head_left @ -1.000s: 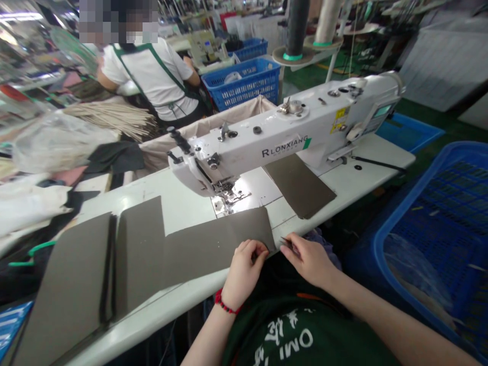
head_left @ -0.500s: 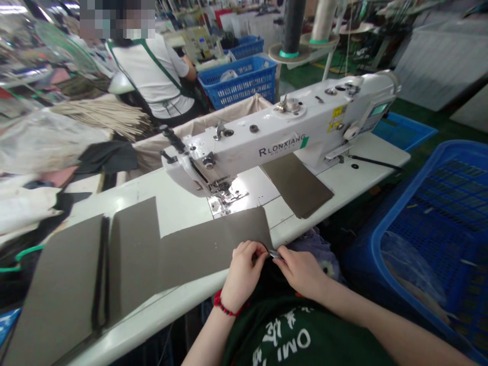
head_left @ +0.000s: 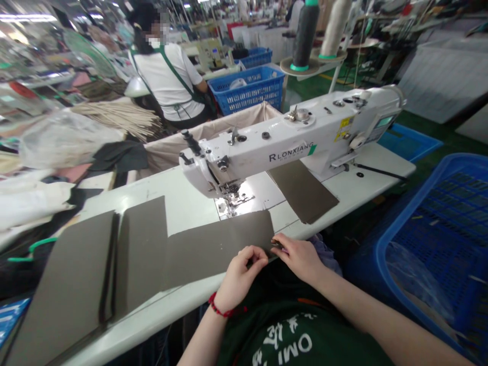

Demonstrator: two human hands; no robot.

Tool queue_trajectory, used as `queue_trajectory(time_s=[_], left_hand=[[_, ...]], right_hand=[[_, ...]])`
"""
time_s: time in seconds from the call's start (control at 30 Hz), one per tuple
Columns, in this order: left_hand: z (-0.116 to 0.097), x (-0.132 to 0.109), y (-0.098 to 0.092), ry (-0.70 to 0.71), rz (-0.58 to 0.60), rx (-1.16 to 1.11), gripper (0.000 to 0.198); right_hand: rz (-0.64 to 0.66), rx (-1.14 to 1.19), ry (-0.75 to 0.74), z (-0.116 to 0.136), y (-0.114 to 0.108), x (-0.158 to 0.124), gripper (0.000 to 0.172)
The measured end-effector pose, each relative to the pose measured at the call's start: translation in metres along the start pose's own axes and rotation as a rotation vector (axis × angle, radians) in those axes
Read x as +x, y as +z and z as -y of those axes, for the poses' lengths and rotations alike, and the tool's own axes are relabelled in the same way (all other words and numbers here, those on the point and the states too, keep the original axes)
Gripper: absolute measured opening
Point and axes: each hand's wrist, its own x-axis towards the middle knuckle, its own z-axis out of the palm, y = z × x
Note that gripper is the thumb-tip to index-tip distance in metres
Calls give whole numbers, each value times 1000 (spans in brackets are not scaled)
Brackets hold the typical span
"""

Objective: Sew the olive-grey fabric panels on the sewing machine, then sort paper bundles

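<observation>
A flat grey-brown panel lies across the front of the sewing machine table, its right end below the needle area. My left hand is closed at the panel's near edge, thumb and forefinger pinched together on it. Just to the right, at the panel's right corner, my right hand is closed round a small, partly hidden metal tool; its exact kind is unclear. Above both hands stands the white sewing machine, its presser foot apart from the panel.
Stacked grey-brown panels lie at the left, and another panel is under the machine arm. A large blue crate stands at the right. Thread cones rise behind the machine. A co-worker sits beyond.
My right hand has drawn slightly up and away from my left hand, with the metal tool turned up over the panel corner. My left hand stays near the edge; the view has shifted slightly.
</observation>
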Motion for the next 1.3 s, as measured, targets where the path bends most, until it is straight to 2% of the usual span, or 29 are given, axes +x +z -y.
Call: queue_trajectory(time_s=[0.03,0.13,0.17,0.2,0.23,0.27,0.33,0.37,0.43,0.47,0.57,0.67,0.73,0.8,0.9,1.0,1.17,1.3], left_hand=[[-1,-5,-6,-5,76,-58,16],[-6,-28,-29,-37,443,-141,24],[-7,-36,-35,-38,530,-109,29],[-8,-43,-41,-27,559,-50,34],[-7,-50,-45,-7,519,25,37],[-5,-55,-49,21,422,108,36],[3,-61,-54,69,164,270,24],[10,-62,-57,84,46,351,26],[24,-65,-70,107,-125,511,49],[32,-68,-81,109,-173,572,54],[44,-86,-120,44,-285,562,37],[38,-111,-151,-150,-452,253,23],[28,-123,-159,-256,-482,-68,27],[19,-127,-157,-312,-449,-382,33],[14,-125,-153,-364,-436,-639,37],[13,-124,-160,-397,-488,-694,35],[1,-132,-186,-424,-543,-649,32],[-6,-135,-189,-382,-545,-611,41]], right_hand=[[-3,7,-3,-1,0,0,22],[-4,8,-65,-3,-2,-4,30],[4,-13,-102,-3,-2,-7,38],[17,-46,-142,-4,-2,-8,47],[29,-85,-181,-5,-1,-10,55],[42,-118,-222,-5,0,-10,57],[62,-122,-306,-3,-1,-8,49],[70,-76,-347,-1,-5,-6,43],[57,95,-400,4,-19,-1,35],[32,188,-392,8,-30,2,31],[-125,350,-208,16,-68,11,20],[-190,397,-27,21,-94,21,23],[-144,444,25,24,-97,26,26],[-93,496,58,28,-93,31,29],[-42,564,78,34,-80,36,30],[36,648,72,39,-68,40,30],[104,737,61,49,-56,46,29],[127,756,51,51,-52,47,29]])
